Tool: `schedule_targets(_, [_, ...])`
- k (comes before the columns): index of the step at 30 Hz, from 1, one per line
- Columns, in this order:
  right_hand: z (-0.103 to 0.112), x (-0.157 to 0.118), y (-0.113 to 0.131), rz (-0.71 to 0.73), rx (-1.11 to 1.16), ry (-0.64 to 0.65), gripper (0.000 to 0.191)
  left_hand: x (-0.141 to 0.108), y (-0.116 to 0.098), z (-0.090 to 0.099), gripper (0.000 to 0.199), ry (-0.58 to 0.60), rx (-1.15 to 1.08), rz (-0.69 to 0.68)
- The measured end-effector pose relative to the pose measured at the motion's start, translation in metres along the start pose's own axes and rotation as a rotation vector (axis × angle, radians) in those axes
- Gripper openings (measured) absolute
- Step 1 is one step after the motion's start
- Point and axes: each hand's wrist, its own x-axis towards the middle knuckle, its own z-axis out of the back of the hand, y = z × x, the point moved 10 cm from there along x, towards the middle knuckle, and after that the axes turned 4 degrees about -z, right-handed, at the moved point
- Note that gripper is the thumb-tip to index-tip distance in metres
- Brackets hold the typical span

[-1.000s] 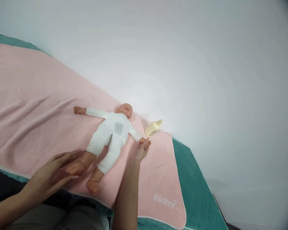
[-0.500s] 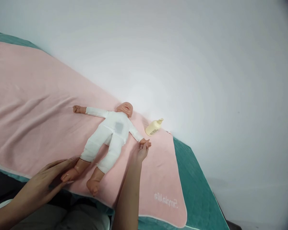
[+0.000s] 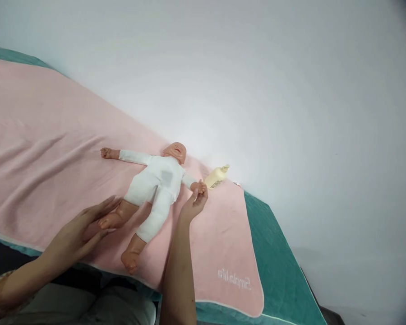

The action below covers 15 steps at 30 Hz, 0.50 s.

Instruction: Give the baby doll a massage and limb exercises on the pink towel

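A baby doll (image 3: 155,178) with a white cloth body lies face up on a pink towel (image 3: 223,243), its head toward the wall. My left hand (image 3: 84,230) has the doll's leg on the left between its long, nearly straight fingers and the thumb under the foot. That leg is bent up a little. My right hand (image 3: 193,205) grips the doll's hand on the right between thumb and fingers, with that arm bent at the elbow. Just beyond my right fingertips a pale yellow pump bottle (image 3: 217,177) leans tilted near the wall.
Under the towel is a green padded cover (image 3: 274,253), showing along the right side and front edge. A white wall (image 3: 257,90) rises directly behind. Folds run across the towel's left part. My lap (image 3: 98,302) is below the front edge.
My left hand has moved up and right, pushing the doll's leg toward its body. My right hand has lifted the doll's hand upward and slightly left, bending its arm.
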Motion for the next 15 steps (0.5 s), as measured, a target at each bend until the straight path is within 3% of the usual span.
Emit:
schedule_targets(7, [-0.054, -0.025, 0.028, 0.506, -0.207, 0.356, 0.037, 0.056, -0.01, -0.008, 0.071, 0.036, -0.1, 0.152])
schedule_targets(15, [-0.074, -0.032, 0.026, 0.537, -0.312, 0.584, 0.037, 0.092, -0.02, -0.022, 0.068, 0.074, -0.131, 0.156])
